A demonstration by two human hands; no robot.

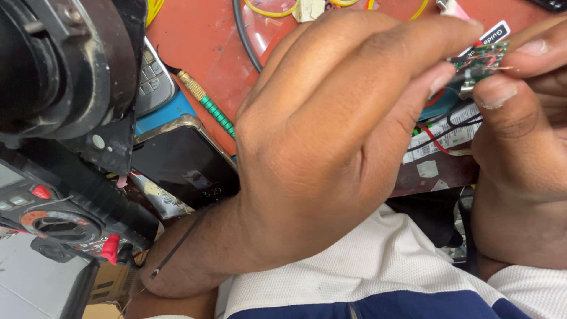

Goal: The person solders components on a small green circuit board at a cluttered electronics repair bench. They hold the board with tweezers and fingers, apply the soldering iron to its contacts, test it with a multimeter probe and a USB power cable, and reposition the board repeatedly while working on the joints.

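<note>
A small green circuit board (pixel 485 61) with thin red wires is pinched between both hands at the upper right. My left hand (pixel 331 142) fills the middle of the view, its fingertips closed on the board's left side. My right hand (pixel 520 136) grips the board's right side between thumb and forefinger. Thin black and red wires (pixel 440 134) hang below the board.
A black smartphone (pixel 186 165) lies on the red worktop (pixel 207 41) to the left. A multimeter (pixel 53 218) sits at the lower left under a black microscope head (pixel 65 65). A keypad phone (pixel 152 80), a green-tipped probe (pixel 209 106) and yellow cables (pixel 271 10) lie behind.
</note>
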